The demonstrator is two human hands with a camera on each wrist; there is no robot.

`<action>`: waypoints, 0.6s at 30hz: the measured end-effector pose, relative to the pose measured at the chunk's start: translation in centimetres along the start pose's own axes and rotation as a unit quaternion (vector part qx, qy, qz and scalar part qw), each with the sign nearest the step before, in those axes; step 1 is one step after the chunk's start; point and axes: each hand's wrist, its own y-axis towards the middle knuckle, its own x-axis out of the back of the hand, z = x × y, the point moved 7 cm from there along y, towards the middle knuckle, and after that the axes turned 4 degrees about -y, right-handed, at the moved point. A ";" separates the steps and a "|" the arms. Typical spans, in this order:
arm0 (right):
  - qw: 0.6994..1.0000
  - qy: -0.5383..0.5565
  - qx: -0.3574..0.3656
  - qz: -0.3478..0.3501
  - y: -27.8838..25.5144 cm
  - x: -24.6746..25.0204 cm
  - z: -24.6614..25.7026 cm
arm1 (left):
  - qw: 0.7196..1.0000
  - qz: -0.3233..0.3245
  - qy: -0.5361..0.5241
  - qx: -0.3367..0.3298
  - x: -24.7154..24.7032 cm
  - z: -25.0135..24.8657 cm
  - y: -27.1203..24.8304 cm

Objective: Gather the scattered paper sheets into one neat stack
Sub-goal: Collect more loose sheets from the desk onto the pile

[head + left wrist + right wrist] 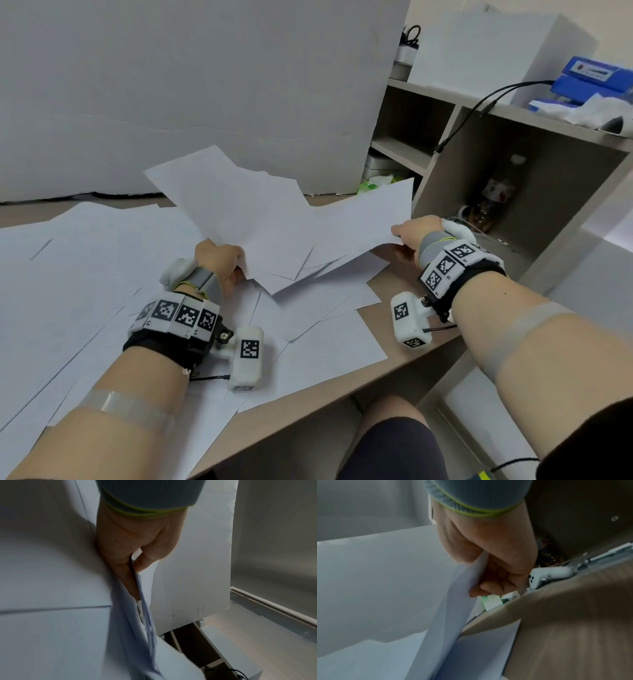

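Note:
A loose bundle of several white paper sheets (274, 233) is lifted off the wooden table (404, 287), fanned out and uneven. My left hand (222, 260) pinches the bundle's near left corner; in the left wrist view the left hand (135, 555) has thumb and fingers clamped on the sheets (142, 609). My right hand (409, 234) grips the bundle's right edge; the right wrist view shows the right hand (489, 574) curled round the sheets (447, 612). Many more sheets (68, 274) lie scattered flat over the table's left and middle.
A large white board (191, 96) stands along the back of the table. A grey shelf unit (513, 178) with a bottle (496, 195) inside stands at the right, close to my right hand. The table's front edge runs diagonally past my knee (390, 442).

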 end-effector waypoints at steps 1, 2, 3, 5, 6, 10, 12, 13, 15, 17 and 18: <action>0.999 0.023 0.021 -0.031 0.4 0.9 0.8 | 1.000 0.004 -0.002 0.001 -0.1 0.0 0.0; 0.997 0.044 0.031 -0.063 0.0 2.0 1.5 | 1.000 0.007 -0.002 0.004 -0.2 -0.1 -0.2; 0.992 0.071 0.038 -0.097 -0.4 2.9 2.1 | 1.000 0.009 -0.001 0.008 -0.2 -0.1 -0.2; 0.982 0.104 0.066 -0.141 -1.8 4.4 3.4 | 1.000 0.012 0.001 0.016 -0.3 0.0 0.0; 0.979 0.106 0.082 -0.155 -2.6 4.8 4.1 | 1.000 0.011 0.005 0.017 -0.2 0.1 0.1; 0.962 0.167 0.114 -0.184 -4.4 6.0 5.8 | 0.999 0.015 0.029 0.018 -0.1 0.1 0.0; 0.956 0.197 0.132 -0.173 -5.2 5.5 7.4 | 0.999 0.015 0.028 0.017 -0.2 0.0 0.0; 0.954 0.212 0.137 -0.161 -5.3 4.9 8.1 | 0.999 0.017 0.027 0.017 -0.3 0.0 -0.1; 0.951 0.233 0.144 -0.140 -4.6 4.0 8.8 | 0.999 0.021 0.024 0.013 -0.5 0.0 -0.2; 0.947 0.255 0.156 -0.119 -3.5 3.3 9.3 | 0.999 0.020 0.025 0.012 -0.5 0.0 -0.5; 0.945 0.259 0.164 -0.109 -3.8 2.9 9.6 | 0.999 0.021 0.025 0.013 -0.5 0.0 -0.5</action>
